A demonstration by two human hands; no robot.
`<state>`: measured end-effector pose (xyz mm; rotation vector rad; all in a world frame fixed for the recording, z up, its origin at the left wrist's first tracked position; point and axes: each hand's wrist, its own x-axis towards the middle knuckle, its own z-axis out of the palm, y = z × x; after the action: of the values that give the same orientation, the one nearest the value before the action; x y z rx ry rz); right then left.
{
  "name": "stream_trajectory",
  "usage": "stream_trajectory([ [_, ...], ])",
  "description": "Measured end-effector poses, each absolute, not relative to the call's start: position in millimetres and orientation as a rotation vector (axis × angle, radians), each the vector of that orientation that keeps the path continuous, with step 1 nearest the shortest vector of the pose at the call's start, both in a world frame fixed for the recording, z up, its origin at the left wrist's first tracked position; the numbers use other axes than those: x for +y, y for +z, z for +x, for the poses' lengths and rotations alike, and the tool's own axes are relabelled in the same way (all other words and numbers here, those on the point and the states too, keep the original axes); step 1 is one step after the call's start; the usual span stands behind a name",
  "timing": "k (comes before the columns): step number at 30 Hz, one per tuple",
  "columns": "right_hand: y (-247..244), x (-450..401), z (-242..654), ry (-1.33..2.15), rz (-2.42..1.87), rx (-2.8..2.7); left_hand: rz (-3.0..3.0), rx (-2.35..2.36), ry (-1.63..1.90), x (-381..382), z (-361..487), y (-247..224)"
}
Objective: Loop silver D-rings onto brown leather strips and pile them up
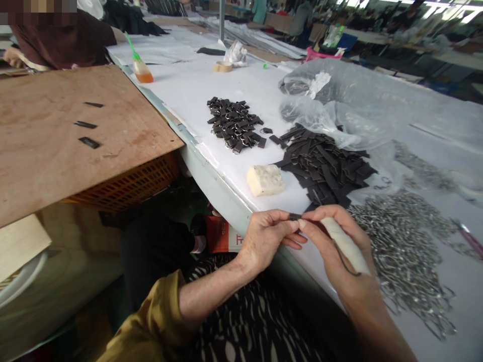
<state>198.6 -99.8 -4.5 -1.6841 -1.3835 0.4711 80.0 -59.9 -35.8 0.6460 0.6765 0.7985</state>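
My sleeve: mustard [162, 311], cut off by the lower edge.
My left hand [260, 239]: fingers closed on a small dark strip [294, 216].
My right hand [341, 246]: thumb and fingertips pinching the strip's other end.
White cylinder [345, 244]: lying along my right hand, a dark cord [345, 261] beside it; whether gripped or worn, I cannot tell.
Strip: above the near edge of the worktop [290, 193], mostly covered by my fingers; any ring on it is hidden.
Metal pieces [407, 256]: heaped right of my right hand, partly behind my wrist, single outlines hard to separate.
Pale block [265, 180]: just beyond my left hand.
Dark strips [330, 163]: piled beyond my right hand, partly under clear plastic [362, 95].
Ringed tabs [234, 123]: heaped farther off, overlapping.
Orange crate [124, 183]: mostly hidden beneath the wooden board [45, 151].
Bottle [142, 71]: orange liquid, green spout.
Co-worker [64, 40]: cut off at upper left.
Background: blurred.
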Motion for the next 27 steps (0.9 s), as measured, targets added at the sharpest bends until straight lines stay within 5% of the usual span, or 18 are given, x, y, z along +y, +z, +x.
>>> stream_trajectory([
  [27,30.8,-61.4,192.4,0.544,-1.833,-1.364,0.647,0.77,0.877,-44.7,63.0,-38.8],
])
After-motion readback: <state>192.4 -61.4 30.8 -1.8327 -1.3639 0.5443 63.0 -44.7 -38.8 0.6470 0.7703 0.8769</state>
